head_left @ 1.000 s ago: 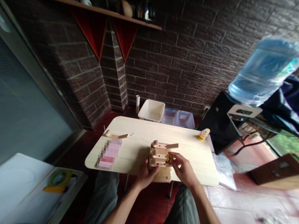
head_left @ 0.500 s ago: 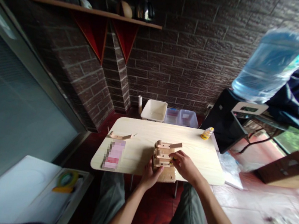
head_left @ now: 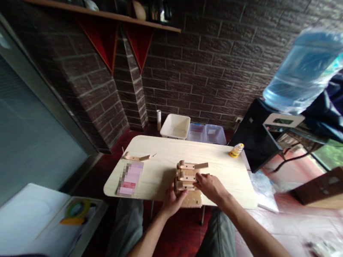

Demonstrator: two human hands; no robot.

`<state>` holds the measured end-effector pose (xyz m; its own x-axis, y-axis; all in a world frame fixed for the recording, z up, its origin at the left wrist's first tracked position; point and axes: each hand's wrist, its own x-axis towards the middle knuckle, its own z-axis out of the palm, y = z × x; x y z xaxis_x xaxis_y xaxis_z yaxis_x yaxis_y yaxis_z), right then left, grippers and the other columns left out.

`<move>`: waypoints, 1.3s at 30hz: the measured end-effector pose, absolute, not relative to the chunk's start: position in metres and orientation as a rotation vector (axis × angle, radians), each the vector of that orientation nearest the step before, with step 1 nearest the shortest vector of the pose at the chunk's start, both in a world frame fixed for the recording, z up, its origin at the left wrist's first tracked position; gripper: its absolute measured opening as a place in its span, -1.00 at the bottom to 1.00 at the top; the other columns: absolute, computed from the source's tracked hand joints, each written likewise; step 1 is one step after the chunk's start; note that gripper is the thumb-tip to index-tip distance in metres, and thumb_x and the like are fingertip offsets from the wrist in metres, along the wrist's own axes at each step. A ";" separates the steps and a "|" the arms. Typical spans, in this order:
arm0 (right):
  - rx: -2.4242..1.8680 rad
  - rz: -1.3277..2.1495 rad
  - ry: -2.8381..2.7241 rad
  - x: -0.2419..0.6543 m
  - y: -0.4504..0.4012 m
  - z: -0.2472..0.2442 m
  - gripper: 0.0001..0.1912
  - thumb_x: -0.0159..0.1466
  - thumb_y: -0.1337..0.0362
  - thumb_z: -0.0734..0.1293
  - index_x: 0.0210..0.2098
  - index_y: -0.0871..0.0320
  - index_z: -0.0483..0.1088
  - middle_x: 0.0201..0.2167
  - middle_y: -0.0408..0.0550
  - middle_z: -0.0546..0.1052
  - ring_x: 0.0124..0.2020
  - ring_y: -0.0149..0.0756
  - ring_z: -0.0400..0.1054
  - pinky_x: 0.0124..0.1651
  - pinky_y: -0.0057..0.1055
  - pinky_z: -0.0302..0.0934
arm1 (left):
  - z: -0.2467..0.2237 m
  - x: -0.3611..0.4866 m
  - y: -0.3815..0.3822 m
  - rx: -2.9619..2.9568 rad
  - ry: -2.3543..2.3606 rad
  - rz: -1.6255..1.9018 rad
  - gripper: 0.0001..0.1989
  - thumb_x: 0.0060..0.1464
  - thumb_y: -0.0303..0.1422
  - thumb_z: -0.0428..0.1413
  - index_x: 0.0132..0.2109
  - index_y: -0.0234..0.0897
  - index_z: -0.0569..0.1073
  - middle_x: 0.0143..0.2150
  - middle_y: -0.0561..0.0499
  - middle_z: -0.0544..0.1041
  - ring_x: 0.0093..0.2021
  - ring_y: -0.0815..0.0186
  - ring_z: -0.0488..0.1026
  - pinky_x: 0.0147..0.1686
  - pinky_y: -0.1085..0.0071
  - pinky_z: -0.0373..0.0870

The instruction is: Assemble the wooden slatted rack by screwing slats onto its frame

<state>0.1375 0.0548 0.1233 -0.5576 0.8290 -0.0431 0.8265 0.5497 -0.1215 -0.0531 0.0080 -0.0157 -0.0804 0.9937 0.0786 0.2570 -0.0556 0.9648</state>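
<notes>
Near the table's front edge lies a brown cardboard piece (head_left: pixel 192 199) with three wooden pieces on it. The farthest wooden piece (head_left: pixel 190 166) has a rounded left end, dark holes and a slanting right arm. My left hand (head_left: pixel 174 200) grips the near left corner, thumb on the nearest wooden piece (head_left: pixel 185 187) and fingers beside the cardboard. My right hand (head_left: pixel 211 186) is closed at the right ends of the two nearer pieces, its fingertips pressed together. What they pinch is hidden beneath them. A similar wooden piece (head_left: pixel 137 158) lies apart at the table's left.
On the pale table (head_left: pixel 161 153) are a pink blurred packet (head_left: pixel 131 178) and a yellow-capped bottle (head_left: pixel 236 150). Plastic bins (head_left: pixel 176 125) stand behind it. At the right is a water dispenser (head_left: pixel 255 133); at lower left, a yellow tape roll (head_left: pixel 76 211) on a white surface.
My right hand has turned over the right ends of the wooden pieces, and a small yellow-and-black thing at its fingers is now covered. My left hand keeps its place. The view has shifted slightly.
</notes>
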 end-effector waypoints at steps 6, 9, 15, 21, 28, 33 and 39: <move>-1.365 0.163 -2.920 0.136 0.060 0.136 -0.83 0.31 0.35 0.31 -0.11 0.18 0.47 -0.27 0.11 0.63 -0.27 -0.13 0.55 -0.31 -0.42 0.28 | -0.017 -0.052 0.008 1.397 1.455 1.200 -0.33 0.10 -0.03 0.17 0.27 -0.24 0.29 0.18 -0.22 0.47 0.21 0.00 0.40 0.23 0.06 0.28; -1.385 0.156 -2.933 0.131 0.064 0.140 -0.83 0.29 0.29 0.36 -0.15 0.20 0.51 -0.28 0.16 0.63 -0.28 -0.08 0.56 -0.31 -0.39 0.31 | -0.020 -0.052 0.008 1.412 1.457 1.202 -0.35 0.11 -0.04 0.17 0.26 -0.23 0.29 0.19 -0.21 0.47 0.23 0.02 0.39 0.23 0.08 0.28; -1.449 0.103 -2.929 0.123 0.063 0.140 -0.73 0.28 0.26 0.37 -0.07 0.26 0.48 -0.22 0.25 0.62 -0.23 -0.02 0.56 -0.26 -0.33 0.36 | -0.027 -0.052 0.009 1.415 1.490 1.203 -0.33 0.10 -0.03 0.18 0.26 -0.25 0.29 0.21 -0.23 0.45 0.24 0.02 0.39 0.25 0.08 0.26; -1.331 0.116 -3.073 0.121 0.060 0.149 -0.68 0.33 0.39 0.21 0.05 0.24 0.38 -0.16 0.19 0.61 -0.19 -0.07 0.55 -0.22 -0.30 0.37 | -0.028 -0.052 0.011 1.396 1.462 1.237 -0.34 0.08 -0.04 0.20 0.25 -0.25 0.32 0.18 -0.23 0.49 0.22 0.03 0.42 0.21 0.11 0.32; -1.474 0.126 -3.027 0.122 0.066 0.147 -0.69 0.39 0.24 0.24 0.04 0.27 0.38 -0.13 0.23 0.59 -0.12 -0.04 0.54 -0.14 -0.26 0.37 | -0.026 -0.051 0.009 1.391 1.492 1.265 -0.31 0.07 -0.06 0.22 0.27 -0.26 0.31 0.14 -0.24 0.51 0.19 0.02 0.44 0.18 0.09 0.35; -1.487 0.139 -2.996 0.123 0.066 0.142 -0.60 0.37 0.25 0.23 0.13 0.32 0.33 -0.08 0.30 0.58 -0.14 0.01 0.53 -0.16 -0.20 0.39 | -0.020 -0.049 0.009 1.394 1.472 1.276 -0.34 0.08 -0.09 0.21 0.26 -0.27 0.33 0.16 -0.25 0.50 0.19 0.02 0.44 0.19 0.11 0.35; -1.330 0.137 -3.047 0.123 0.066 0.147 -0.65 0.35 0.36 0.20 0.11 0.25 0.34 -0.07 0.21 0.58 -0.14 -0.09 0.53 -0.18 -0.29 0.37 | -0.015 -0.050 0.006 1.394 1.486 1.273 -0.37 0.08 -0.10 0.21 0.24 -0.27 0.35 0.11 -0.24 0.53 0.16 0.02 0.46 0.17 0.11 0.36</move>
<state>0.1231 0.0658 0.1472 -0.6662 0.7181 -0.2014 0.7333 0.6799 -0.0013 -0.0501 0.0060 -0.0155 -0.1532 0.9811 0.1180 0.2671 -0.0738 0.9608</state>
